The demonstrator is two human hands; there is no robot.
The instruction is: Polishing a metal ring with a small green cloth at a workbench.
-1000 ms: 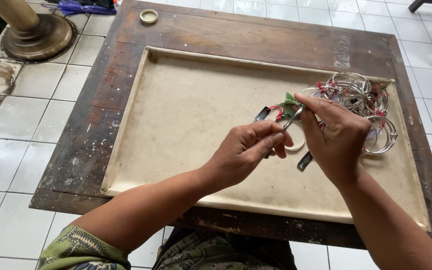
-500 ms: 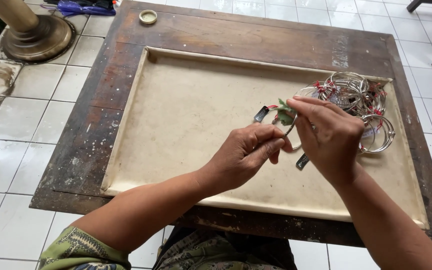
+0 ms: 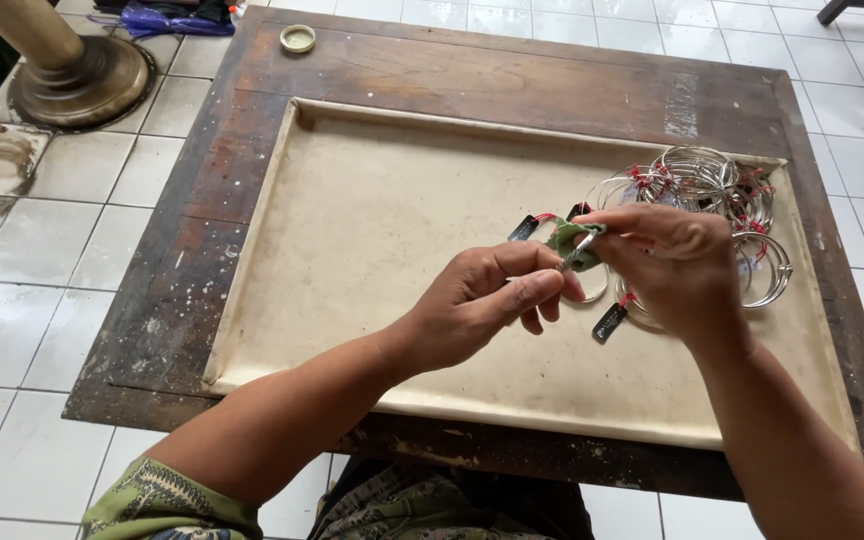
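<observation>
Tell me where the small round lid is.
In the head view, the small round lid sits on the wooden table's far left corner, near the brass pedestal base.

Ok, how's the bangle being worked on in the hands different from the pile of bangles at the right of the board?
The held bangle is single, lifted between the left hand and the right hand; the bangle pile lies heaped on the beige board. The held bangle is mostly hidden by fingers and a green cloth; the pile is in plain sight. Both are thin silver rings with red ties and small dark tags.
</observation>
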